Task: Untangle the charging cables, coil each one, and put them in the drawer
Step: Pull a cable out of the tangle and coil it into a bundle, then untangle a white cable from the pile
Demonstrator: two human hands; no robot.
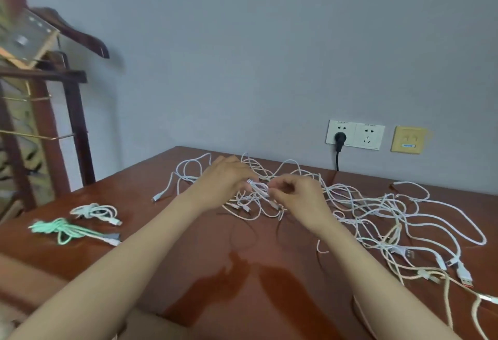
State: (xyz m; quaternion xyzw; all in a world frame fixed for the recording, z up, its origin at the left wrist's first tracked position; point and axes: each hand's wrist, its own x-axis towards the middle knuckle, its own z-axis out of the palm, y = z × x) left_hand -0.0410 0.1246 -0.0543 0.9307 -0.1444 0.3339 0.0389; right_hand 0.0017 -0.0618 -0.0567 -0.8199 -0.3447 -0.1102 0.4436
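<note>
A tangle of white and pale pink charging cables sprawls over the middle and right of the reddish-brown table. My left hand and my right hand hover close together over the tangle's left part. Both pinch the same bunch of white cable strands between their fingertips. At the table's left lie a coiled white cable and a coiled mint-green cable. No drawer is in view.
A double wall socket with a black plug and a yellow wall plate sit behind the table. A dark wooden rack stands at the left. USB plugs lie near the right front edge.
</note>
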